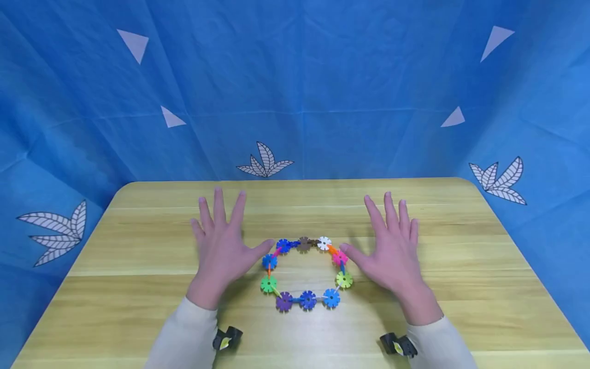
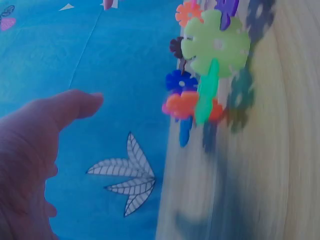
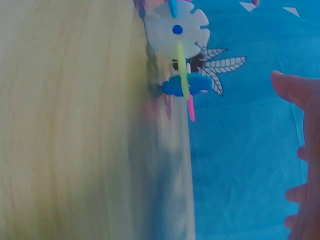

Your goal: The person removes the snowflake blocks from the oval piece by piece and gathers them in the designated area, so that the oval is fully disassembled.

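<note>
A closed ring of notched plastic discs lies on the wooden table (image 1: 152,287). Flat discs alternate with upright ones; a purple disc (image 1: 284,302), a yellow-green disc (image 1: 344,280), a white disc (image 1: 324,243) and a brown disc (image 1: 304,244) are among them. Left of the ring, my left hand (image 1: 223,256) is spread, fingers straight, thumb out near the ring's blue discs. On the other side my right hand (image 1: 392,256) is spread likewise, its thumb close to the pink disc (image 1: 340,258). Both wrist views show the thumbs apart from the discs, holding nothing.
Blue cloth (image 1: 304,77) with white triangles and leaf prints hangs behind and beside the table. Black wrist cameras (image 1: 227,339) sit at the inner side of both sleeves.
</note>
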Tool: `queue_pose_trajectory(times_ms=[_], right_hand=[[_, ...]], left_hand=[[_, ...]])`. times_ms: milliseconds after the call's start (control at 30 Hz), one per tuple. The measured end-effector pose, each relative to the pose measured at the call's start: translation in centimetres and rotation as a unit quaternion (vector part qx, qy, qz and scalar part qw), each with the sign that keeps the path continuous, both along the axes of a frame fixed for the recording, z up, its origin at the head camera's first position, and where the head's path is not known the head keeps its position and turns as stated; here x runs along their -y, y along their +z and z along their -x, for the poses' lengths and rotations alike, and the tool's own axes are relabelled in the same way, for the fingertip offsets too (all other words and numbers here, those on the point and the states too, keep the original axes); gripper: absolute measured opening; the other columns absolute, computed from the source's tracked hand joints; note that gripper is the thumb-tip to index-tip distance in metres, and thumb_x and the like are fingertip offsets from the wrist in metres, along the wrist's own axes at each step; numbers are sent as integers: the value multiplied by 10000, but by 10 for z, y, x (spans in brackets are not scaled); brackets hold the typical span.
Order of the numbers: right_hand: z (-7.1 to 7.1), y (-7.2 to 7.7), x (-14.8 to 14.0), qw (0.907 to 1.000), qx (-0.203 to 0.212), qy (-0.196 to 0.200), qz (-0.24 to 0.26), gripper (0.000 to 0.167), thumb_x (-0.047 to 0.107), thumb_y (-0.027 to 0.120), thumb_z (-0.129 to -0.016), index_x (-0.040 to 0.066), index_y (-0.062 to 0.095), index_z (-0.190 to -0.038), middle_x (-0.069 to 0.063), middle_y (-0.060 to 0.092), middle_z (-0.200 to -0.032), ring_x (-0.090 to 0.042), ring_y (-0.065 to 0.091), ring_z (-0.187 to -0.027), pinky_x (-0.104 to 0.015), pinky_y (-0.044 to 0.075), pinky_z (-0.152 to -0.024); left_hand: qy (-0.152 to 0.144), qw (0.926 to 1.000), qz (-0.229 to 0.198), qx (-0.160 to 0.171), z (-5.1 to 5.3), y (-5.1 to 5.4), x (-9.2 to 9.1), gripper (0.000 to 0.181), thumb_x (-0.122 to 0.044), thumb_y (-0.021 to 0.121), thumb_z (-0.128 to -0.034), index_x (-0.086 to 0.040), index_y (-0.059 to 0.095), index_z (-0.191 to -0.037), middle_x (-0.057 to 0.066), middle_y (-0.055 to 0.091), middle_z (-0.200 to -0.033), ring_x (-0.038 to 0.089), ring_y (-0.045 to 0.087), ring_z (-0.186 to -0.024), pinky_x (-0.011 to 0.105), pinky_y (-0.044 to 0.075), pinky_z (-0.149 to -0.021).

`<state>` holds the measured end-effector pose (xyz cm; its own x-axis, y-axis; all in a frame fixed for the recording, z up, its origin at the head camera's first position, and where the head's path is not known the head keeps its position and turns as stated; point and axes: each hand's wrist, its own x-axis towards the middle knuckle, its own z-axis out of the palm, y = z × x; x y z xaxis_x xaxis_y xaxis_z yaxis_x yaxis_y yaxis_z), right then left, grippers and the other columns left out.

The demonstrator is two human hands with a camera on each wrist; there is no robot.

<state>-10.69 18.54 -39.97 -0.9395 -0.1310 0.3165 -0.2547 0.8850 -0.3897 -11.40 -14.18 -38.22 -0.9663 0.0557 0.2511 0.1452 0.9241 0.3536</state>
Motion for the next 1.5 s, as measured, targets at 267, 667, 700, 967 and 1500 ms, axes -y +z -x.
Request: queue_pose_trajectory(times_ms=[267, 667, 700, 967, 1500], right_hand=[[10, -8, 19, 9972, 132, 625, 378, 940, 662, 689, -811, 271, 307, -1575, -117, 261, -1608, -422, 209, -1441, -690, 167, -1068], [30, -28, 39, 9715, 727, 1693, 1492, 618, 270, 798, -833, 114, 552, -1379, -40, 544, -1317, -272, 499, -1227, -526, 394, -1008], [31, -30, 40, 9688, 792, 1745, 1571, 604, 228, 798, -827, 98, 560, -1367, -43, 550, -1308, -274, 512, -1210, -517, 406, -1000], [36, -40, 47, 9558, 1019, 1943, 1958, 524, 91, 811, -776, 50, 607, -1257, -69, 585, -1216, -292, 575, -1088, -485, 465, -937], [37, -46, 42, 9621, 1147, 1640, 1855, 434, 108, 856, -751, 76, 650, -1132, -2, 590, -1002, -199, 550, -929, -411, 479, -842]], left_hand=[[-597, 9961, -576, 303, 14, -10, -23, 1080, -617, 767, -758, -232, 216, -1603, 185, 53, -1642, 475, -4, -1463, 718, 91, -1080], [-1214, 9672, -1882, 1199, 29, -33, -46, 973, -447, 867, -752, -151, 376, -1538, 119, 445, -1471, 332, 424, -1314, 549, 395, -1028], [-1287, 9647, -1933, 1243, 30, -35, -48, 953, -433, 873, -749, -137, 402, -1522, 120, 468, -1450, 328, 451, -1291, 535, 405, -1022], [-1623, 9563, -1987, 1405, 33, -43, -56, 806, -362, 886, -750, -79, 527, -1414, 107, 571, -1321, 294, 546, -1184, 461, 451, -979], [-2634, 9476, -1440, 1094, 48, -48, -74, 202, -176, 806, -834, -105, 739, -1010, -38, 651, -966, 121, 578, -887, 321, 479, -822]])
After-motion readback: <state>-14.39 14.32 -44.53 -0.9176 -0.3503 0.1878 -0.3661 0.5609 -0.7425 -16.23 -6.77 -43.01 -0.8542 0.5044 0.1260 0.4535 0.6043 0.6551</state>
